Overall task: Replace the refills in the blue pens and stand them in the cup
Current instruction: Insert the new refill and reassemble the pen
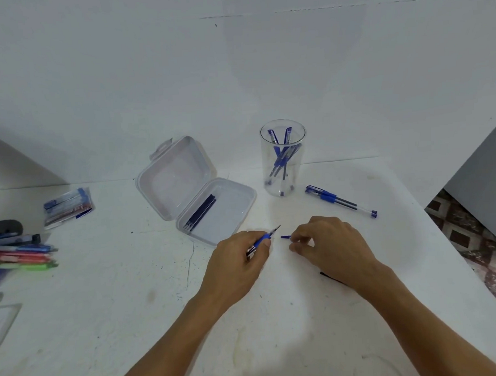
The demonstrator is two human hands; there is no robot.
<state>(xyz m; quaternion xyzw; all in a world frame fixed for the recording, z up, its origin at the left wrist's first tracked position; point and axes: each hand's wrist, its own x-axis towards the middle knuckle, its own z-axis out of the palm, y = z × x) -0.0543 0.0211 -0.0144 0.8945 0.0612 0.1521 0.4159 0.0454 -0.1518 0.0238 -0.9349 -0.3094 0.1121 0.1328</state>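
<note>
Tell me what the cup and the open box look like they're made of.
Cup: clear and glossy, plastic or glass, can't tell which; pens show through its wall. Box: cloudy, see-through plastic, probably; thin hinged lid, dark refills visible inside.

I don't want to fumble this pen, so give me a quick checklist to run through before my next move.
1. Grip: the left hand holds the pen, tip bare: ok.
2. Cap: the right hand pinches the small blue cap, apart from the tip: ok.
3. Supply: refills lie in the open box: ok.
4. Target: the cup stands upright with room left: ok.
5. Held pen's refill already swapped: cannot tell.
6. All pens stowed: not ok, loose pens lie right of the cup.
</note>
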